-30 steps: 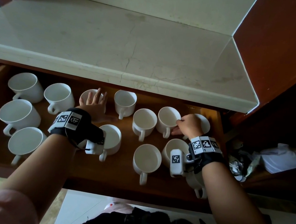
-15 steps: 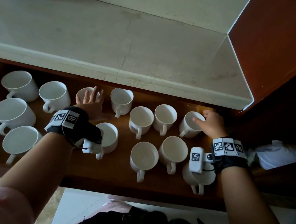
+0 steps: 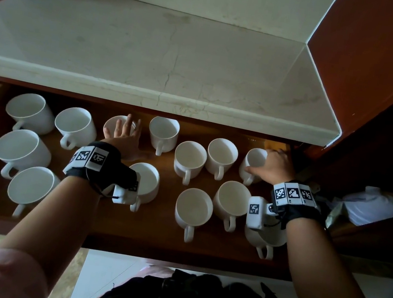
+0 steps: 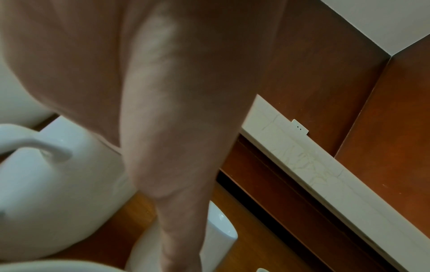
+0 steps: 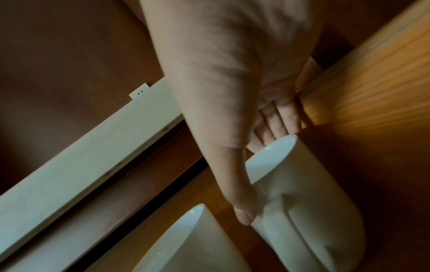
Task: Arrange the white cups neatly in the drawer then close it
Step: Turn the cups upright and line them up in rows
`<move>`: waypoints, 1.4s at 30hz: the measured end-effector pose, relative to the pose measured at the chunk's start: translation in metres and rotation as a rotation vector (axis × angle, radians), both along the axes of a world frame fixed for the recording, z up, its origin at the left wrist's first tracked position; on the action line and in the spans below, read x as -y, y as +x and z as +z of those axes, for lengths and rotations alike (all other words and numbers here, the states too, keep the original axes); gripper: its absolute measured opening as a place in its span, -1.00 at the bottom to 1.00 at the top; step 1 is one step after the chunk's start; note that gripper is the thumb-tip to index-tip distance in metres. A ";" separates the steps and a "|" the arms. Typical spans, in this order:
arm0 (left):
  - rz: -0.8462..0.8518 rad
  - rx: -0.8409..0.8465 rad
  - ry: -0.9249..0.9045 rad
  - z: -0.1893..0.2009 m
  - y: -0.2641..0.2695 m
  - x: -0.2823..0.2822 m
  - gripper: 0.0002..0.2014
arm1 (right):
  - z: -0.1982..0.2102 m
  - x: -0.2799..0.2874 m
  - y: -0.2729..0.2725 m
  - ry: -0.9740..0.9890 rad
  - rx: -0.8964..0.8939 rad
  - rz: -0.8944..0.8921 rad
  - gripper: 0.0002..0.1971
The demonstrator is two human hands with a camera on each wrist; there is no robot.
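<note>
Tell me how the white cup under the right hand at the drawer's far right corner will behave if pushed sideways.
The cup looks like glazed ceramic, so it is probably rigid and fragile if knocked against the drawer wall. Standing upright on the smooth wooden floor, it should slide rather than roll. The right hand grips near its rim, so a high push might tip it.
</note>
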State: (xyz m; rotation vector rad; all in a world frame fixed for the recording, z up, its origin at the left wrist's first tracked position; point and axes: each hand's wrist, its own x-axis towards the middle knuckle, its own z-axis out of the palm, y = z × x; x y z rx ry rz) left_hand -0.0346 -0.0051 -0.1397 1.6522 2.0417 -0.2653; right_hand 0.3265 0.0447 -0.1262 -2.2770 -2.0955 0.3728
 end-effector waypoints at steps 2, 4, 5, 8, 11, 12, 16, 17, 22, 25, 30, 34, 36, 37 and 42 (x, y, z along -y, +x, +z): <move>-0.001 0.001 0.004 0.000 0.000 0.000 0.09 | -0.002 -0.001 0.003 -0.014 -0.011 0.049 -0.14; -0.001 0.000 0.006 -0.001 -0.001 0.000 0.09 | -0.003 -0.001 0.006 -0.019 -0.029 0.082 -0.14; -0.002 -0.002 0.006 -0.002 -0.001 0.000 0.10 | -0.003 -0.001 0.008 -0.026 -0.047 0.090 -0.12; -0.004 -0.004 0.005 -0.002 0.000 0.000 0.11 | -0.004 0.000 0.013 -0.047 -0.110 0.101 -0.03; -0.006 -0.003 0.007 -0.001 0.000 0.000 0.09 | -0.005 -0.001 0.015 -0.049 -0.130 0.126 -0.06; -0.005 -0.001 0.009 -0.001 0.000 0.000 0.09 | -0.005 -0.001 0.015 -0.052 -0.130 0.131 -0.06; -0.006 -0.001 0.009 -0.002 -0.001 -0.001 0.08 | -0.008 -0.002 0.016 -0.066 -0.145 0.127 -0.05; -0.006 -0.002 0.008 -0.002 0.000 -0.001 0.08 | -0.009 -0.002 0.016 -0.071 -0.154 0.122 -0.05; -0.007 -0.003 0.007 -0.002 -0.001 -0.001 0.08 | -0.011 -0.002 0.017 -0.084 -0.173 0.107 -0.05; -0.009 -0.002 0.006 -0.003 -0.002 -0.002 0.09 | -0.012 -0.003 0.018 -0.087 -0.181 0.108 -0.04; -0.012 -0.005 0.005 -0.004 -0.002 -0.002 0.08 | -0.012 -0.003 0.022 -0.123 -0.402 0.066 -0.10; -0.002 -0.001 0.008 -0.006 -0.002 -0.003 0.08 | -0.008 -0.006 0.026 -0.041 -0.603 -0.018 -0.32; 0.002 -0.001 0.014 -0.006 -0.002 -0.003 0.07 | -0.008 -0.007 0.028 -0.019 -0.634 -0.049 -0.41; 0.004 -0.001 0.016 -0.006 -0.002 -0.004 0.06 | -0.008 -0.007 0.029 -0.023 -0.640 -0.057 -0.43; 0.007 0.004 0.009 -0.007 -0.003 -0.004 0.05 | -0.010 -0.008 0.031 -0.036 -0.601 -0.035 -0.51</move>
